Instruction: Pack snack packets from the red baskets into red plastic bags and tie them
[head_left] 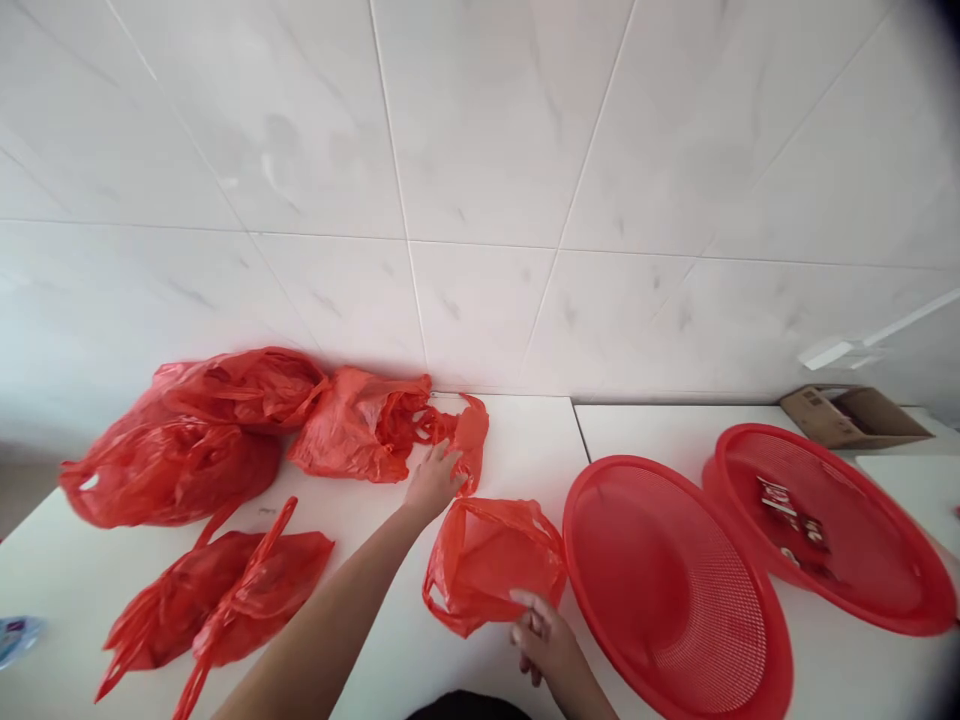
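My left hand (433, 483) reaches forward across the white table and pinches the handle of a crumpled red plastic bag (360, 425) lying near the wall. My right hand (541, 634) sits close to me, fingers curled on the near edge of a smaller red plastic bag (487, 555) that lies open-mouthed in the middle of the table. Just right of that bag rests a large red mesh basket (675, 590).
Several more red bags lie at the left: a big bulging pair (180, 450) by the wall and a flatter one (217, 600) nearer me. A second red basket (832, 525) holds a small packet. A cardboard box (851, 415) stands at the back right. A tiled wall backs the table.
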